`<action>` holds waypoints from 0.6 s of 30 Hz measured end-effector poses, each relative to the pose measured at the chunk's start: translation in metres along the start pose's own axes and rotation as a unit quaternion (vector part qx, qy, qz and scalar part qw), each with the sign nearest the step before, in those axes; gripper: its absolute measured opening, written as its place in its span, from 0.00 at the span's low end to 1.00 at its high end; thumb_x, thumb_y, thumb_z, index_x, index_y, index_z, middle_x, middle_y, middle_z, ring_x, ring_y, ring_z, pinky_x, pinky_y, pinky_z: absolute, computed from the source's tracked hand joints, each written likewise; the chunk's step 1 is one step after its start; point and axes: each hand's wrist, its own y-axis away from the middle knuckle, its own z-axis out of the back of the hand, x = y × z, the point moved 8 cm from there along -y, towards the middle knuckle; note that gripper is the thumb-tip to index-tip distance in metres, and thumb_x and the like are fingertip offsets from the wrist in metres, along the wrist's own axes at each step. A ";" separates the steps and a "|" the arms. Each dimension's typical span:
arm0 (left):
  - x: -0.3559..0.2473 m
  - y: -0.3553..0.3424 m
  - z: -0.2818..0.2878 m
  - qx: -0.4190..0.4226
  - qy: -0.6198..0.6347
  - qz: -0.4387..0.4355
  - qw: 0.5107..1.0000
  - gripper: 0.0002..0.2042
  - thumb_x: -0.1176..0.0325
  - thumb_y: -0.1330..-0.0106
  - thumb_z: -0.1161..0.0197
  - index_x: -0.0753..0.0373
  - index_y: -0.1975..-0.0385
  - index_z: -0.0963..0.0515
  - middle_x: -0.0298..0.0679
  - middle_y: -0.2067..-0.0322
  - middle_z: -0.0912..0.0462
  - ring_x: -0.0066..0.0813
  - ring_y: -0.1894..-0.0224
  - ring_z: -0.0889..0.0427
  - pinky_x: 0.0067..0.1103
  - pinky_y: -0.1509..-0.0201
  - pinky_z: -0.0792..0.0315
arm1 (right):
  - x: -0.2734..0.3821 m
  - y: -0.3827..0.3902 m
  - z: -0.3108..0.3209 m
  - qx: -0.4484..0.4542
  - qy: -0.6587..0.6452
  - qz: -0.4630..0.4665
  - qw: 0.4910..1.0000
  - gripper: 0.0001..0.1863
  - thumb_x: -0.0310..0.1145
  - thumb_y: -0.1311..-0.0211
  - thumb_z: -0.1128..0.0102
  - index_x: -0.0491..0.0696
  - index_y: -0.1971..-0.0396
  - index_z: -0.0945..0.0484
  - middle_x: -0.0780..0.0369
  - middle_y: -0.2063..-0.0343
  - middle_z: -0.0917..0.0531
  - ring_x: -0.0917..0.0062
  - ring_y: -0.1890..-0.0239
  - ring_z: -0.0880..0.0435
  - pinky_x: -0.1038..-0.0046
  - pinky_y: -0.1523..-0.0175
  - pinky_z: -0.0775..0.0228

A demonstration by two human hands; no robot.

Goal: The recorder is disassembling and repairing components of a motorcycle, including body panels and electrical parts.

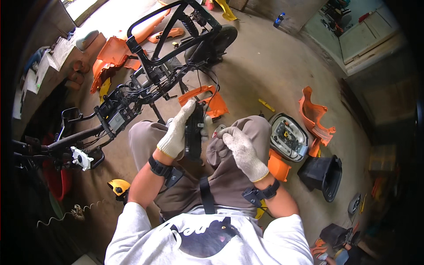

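My left hand (177, 132), in a white knit glove, is closed around a long black plastic part (193, 132) held upright between my knees. Dark cables (216, 86) run up from near its top toward the motorbike frame. My gloved right hand (242, 152) is over my right thigh, its thumb and forefinger pinched on a small red and silver piece (216, 134) too small to name. The two hands are apart. Just beyond the black part, an orange plastic panel (216, 105) lies on the floor.
A stripped black motorbike frame (154, 84) with exposed wiring stands ahead and left. Orange fairings (115, 52) lie beyond it. At the right are a lamp unit (289, 137), a curved orange panel (314, 112) and a black bin-like part (321, 176). A yellow tool (118, 187) sits at lower left.
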 end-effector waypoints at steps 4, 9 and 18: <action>0.006 0.018 -0.026 0.102 0.038 0.039 0.993 0.25 0.42 0.27 0.50 0.60 0.47 0.26 0.44 0.65 0.16 0.36 0.76 0.17 0.32 0.74 0.19 | -0.009 0.004 0.016 -0.036 -0.013 -0.004 0.999 0.06 0.31 0.25 0.49 0.47 0.59 0.24 0.71 0.71 0.23 0.91 0.79 0.30 0.88 0.74 0.36; 0.006 0.044 -0.036 0.122 0.088 0.051 0.987 0.28 0.40 0.26 0.53 0.62 0.48 0.26 0.44 0.65 0.17 0.38 0.77 0.17 0.32 0.73 0.18 | -0.008 0.009 0.015 -0.069 -0.167 0.037 0.983 0.10 0.31 0.23 0.54 0.47 0.54 0.23 0.71 0.74 0.25 0.92 0.81 0.34 0.87 0.78 0.41; -0.015 0.058 0.006 -0.045 0.103 -0.080 0.990 0.18 0.60 0.27 0.42 0.73 0.55 0.25 0.52 0.57 0.18 0.44 0.58 0.16 0.37 0.53 0.16 | -0.017 0.106 0.104 -0.227 0.017 0.125 0.966 0.10 0.32 0.25 0.49 0.46 0.56 0.19 0.73 0.79 0.28 0.91 0.80 0.34 0.85 0.73 0.38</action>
